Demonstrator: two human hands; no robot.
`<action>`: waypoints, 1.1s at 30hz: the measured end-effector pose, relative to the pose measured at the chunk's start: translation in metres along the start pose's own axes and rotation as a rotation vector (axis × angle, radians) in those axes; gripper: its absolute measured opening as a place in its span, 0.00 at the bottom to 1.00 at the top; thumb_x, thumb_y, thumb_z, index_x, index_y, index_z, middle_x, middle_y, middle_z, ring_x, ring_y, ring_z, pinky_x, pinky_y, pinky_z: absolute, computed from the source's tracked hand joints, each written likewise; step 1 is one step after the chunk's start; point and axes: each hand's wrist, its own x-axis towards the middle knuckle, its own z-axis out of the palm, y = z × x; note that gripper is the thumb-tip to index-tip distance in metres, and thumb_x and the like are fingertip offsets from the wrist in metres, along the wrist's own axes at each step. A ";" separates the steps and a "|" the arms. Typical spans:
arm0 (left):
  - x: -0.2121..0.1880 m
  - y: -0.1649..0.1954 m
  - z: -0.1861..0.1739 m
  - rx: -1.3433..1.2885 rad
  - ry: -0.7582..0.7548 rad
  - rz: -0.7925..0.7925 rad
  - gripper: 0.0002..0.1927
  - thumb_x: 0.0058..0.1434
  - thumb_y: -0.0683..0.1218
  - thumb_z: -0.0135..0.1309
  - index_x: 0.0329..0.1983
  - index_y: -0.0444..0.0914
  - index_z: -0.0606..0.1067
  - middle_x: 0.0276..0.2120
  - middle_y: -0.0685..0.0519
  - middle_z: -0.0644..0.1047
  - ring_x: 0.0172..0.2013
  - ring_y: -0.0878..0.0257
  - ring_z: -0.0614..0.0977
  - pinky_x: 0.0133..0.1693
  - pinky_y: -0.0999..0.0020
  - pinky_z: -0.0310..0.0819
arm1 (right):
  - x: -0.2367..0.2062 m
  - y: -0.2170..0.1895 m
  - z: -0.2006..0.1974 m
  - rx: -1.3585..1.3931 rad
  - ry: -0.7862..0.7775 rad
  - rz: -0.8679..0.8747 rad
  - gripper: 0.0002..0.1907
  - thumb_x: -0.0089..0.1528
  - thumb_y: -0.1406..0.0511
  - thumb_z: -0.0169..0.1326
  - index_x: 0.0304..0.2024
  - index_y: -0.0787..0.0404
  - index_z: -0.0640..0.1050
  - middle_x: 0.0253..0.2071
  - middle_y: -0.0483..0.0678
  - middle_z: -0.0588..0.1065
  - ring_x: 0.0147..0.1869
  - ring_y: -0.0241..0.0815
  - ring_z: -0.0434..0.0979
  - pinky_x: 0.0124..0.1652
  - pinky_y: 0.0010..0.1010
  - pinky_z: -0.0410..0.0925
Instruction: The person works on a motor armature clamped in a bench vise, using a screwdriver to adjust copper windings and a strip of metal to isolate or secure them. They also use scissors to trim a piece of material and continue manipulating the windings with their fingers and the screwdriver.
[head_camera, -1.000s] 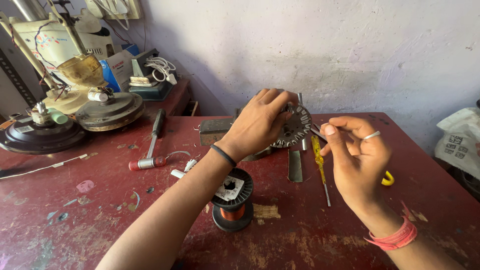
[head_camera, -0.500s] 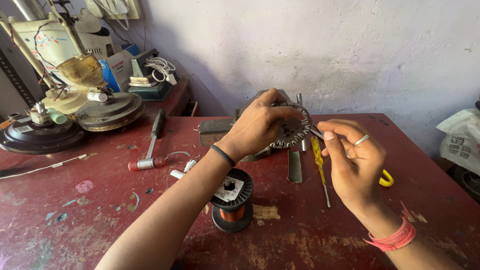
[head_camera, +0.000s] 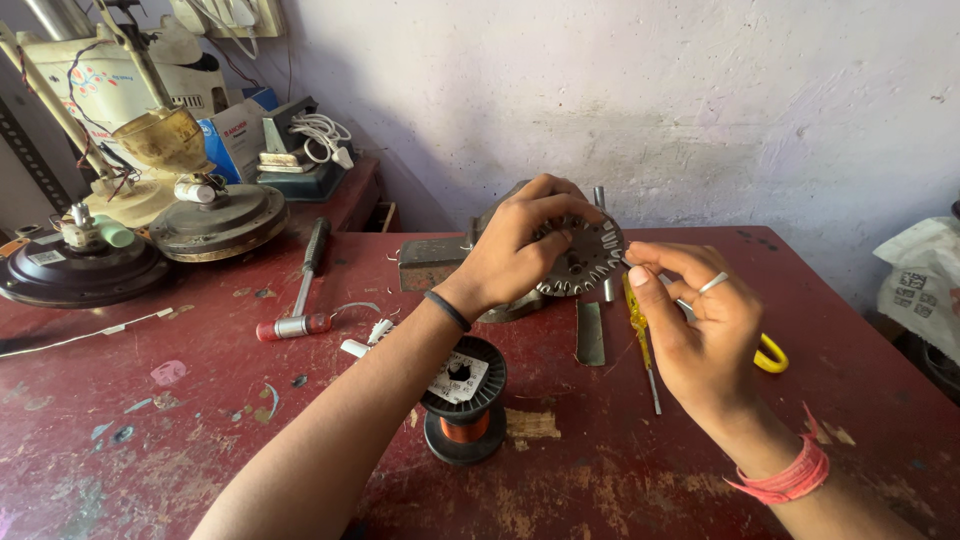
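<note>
Head view: both hands above the bench (head_camera: 150, 420).
Left hand (head_camera: 515, 250): fingers wrapped round slotted stator (head_camera: 585, 255), held on edge.
Right hand (head_camera: 700, 330): fingers pinched together just right of stator rim, nearer.

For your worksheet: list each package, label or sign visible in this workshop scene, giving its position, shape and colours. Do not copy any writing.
Blue and white box: rectangular, far left, against the wall.
Spool label: white square with dark print, on top of the black wire spool.
White printed bag: crumpled, right edge.
Small pale sticker: on the dark round housing, far left.
</note>
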 end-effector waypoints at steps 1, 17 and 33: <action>0.000 -0.001 0.000 0.000 0.012 0.012 0.17 0.54 0.37 0.50 0.47 0.38 0.79 0.51 0.47 0.75 0.55 0.51 0.78 0.57 0.59 0.74 | -0.001 0.000 0.000 -0.009 0.002 -0.014 0.08 0.69 0.72 0.55 0.50 0.71 0.78 0.49 0.52 0.77 0.51 0.36 0.80 0.44 0.24 0.75; 0.005 -0.001 0.005 -0.234 0.123 -0.306 0.19 0.60 0.41 0.56 0.53 0.36 0.69 0.41 0.46 0.83 0.41 0.61 0.85 0.44 0.65 0.80 | -0.001 0.009 -0.001 -0.134 -0.030 0.002 0.06 0.63 0.76 0.54 0.38 0.67 0.82 0.37 0.49 0.80 0.38 0.32 0.80 0.35 0.22 0.71; 0.003 -0.005 0.003 -0.191 0.163 -0.203 0.20 0.59 0.41 0.57 0.55 0.35 0.72 0.42 0.46 0.83 0.44 0.60 0.86 0.50 0.64 0.80 | -0.001 0.018 -0.007 -0.127 -0.060 0.045 0.10 0.57 0.77 0.48 0.22 0.66 0.78 0.19 0.44 0.74 0.21 0.28 0.67 0.23 0.23 0.56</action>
